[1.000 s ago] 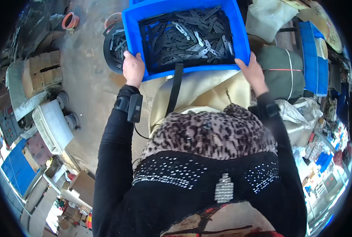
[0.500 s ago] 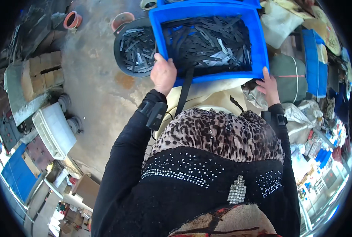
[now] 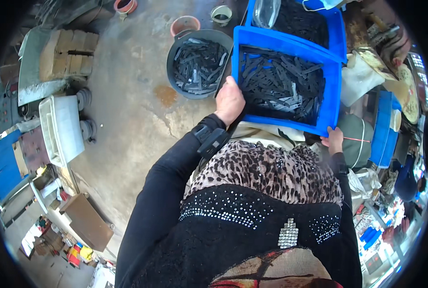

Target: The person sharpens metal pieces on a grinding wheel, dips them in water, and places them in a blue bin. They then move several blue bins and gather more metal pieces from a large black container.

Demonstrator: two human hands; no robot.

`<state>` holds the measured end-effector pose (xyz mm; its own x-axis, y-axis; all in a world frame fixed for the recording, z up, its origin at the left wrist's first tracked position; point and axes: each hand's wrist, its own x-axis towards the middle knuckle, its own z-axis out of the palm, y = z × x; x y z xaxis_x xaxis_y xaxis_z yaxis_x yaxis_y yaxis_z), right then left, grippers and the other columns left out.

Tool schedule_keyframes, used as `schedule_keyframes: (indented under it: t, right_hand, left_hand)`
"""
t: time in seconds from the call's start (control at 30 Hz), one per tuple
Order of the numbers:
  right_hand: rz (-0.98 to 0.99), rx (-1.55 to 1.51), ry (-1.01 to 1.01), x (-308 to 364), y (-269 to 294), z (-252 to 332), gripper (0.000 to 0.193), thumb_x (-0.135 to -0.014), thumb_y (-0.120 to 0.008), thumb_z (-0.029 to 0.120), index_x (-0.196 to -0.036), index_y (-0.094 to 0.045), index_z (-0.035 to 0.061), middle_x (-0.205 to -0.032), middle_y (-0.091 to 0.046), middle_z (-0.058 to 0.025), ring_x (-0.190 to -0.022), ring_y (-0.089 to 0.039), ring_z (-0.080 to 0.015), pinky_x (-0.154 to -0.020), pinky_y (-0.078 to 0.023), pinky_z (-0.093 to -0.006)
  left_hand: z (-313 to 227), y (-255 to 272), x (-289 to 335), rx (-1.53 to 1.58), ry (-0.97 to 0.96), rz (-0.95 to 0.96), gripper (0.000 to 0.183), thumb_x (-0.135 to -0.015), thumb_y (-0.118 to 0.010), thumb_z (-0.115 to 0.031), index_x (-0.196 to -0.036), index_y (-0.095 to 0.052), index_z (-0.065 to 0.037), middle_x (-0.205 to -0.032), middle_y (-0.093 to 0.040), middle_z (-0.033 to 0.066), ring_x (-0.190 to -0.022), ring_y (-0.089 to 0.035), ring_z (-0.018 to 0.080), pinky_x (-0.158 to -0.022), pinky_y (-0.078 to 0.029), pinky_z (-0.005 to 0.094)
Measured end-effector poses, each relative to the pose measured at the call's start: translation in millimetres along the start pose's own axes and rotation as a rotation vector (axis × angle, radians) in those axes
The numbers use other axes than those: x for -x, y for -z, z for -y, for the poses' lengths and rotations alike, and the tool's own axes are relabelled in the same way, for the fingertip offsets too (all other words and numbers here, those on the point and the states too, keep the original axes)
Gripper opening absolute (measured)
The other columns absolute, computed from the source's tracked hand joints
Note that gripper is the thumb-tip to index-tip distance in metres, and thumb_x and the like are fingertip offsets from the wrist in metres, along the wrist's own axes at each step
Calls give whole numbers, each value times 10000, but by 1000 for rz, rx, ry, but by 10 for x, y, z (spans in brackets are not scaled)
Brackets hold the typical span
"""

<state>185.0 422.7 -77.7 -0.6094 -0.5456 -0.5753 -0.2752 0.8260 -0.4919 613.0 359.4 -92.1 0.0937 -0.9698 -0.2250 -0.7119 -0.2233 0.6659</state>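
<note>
A blue plastic bin [image 3: 335, 96] sits in front of me, holding many dark flat strips [image 3: 281, 79], a few of them pale grey. My left hand [image 3: 230, 102] is closed at the bin's near left side, with a dark strap running down beside it. At the near right corner, my right hand [image 3: 334, 139] has its fingers curled round the edge. Just left of the bin, a dark round bucket [image 3: 171, 79] on the floor contains similar strips.
Behind the bin stands a second blue bin [image 3: 337, 36] with dark contents and a clear bottle-like thing [image 3: 265, 13]. A pink pot [image 3: 185, 24] and a pale small bucket [image 3: 221, 16] are beyond the round bucket. Sacks [image 3: 360, 77] crowd the right; a white tub [image 3: 62, 129] lies left.
The blue bin has come right and nearer me, away from the round bucket's edge, with both hands still on it. The view has shifted, and more of the second bin shows.
</note>
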Motion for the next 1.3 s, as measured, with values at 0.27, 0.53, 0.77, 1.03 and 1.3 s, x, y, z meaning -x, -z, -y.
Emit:
schedule_keyframes:
  t: [0.27,0.53,0.77,1.03,1.3]
  right_hand:
    - [-24,23,-25,305,-60,124,264,-930,-527,189,-1136,-507,24,-815,-640,-122,-519,-648,-213,-351,-491,-307]
    - [38,-38,-33,356,-18,133,237,-926,-514,156,-1077,-500,-27,-800,-642,-146,-524,-654,-210,-369,-507,-304]
    - [67,14,-43,498,-86,127,197,-896,-506,139,-996,-515,-31,-757,-633,-156,-542,-661,-222,-397,-536,-332]
    - [-35,368,139,421,-177,76,200,-794,-537,156,-806,-656,-4,-709,-654,-186,-632,-665,-316,-641,-537,-410]
    - [-111,410,218,614,-174,172,193,-747,-537,149,-737,-677,17,-798,-661,-216,-796,-655,-384,-715,-520,-459]
  left_hand:
    - [-19,95,-60,5,9,37,287,-820,-606,-107,-982,-410,25,-771,-622,268,-755,-618,453,-669,-490,526]
    - [-22,165,-113,-88,-24,44,244,-798,-598,-75,-944,-440,41,-746,-620,261,-740,-619,449,-680,-499,510]
    - [32,235,-189,-120,-49,40,247,-763,-607,-102,-912,-456,24,-771,-619,270,-758,-614,453,-682,-485,514]
    - [46,153,-180,-134,-72,-38,279,-797,-624,-164,-955,-460,-1,-817,-624,261,-793,-604,457,-701,-467,505]
    - [9,179,-165,-63,-177,-23,292,-829,-614,-137,-1014,-484,48,-945,-624,262,-913,-595,439,-788,-455,464]
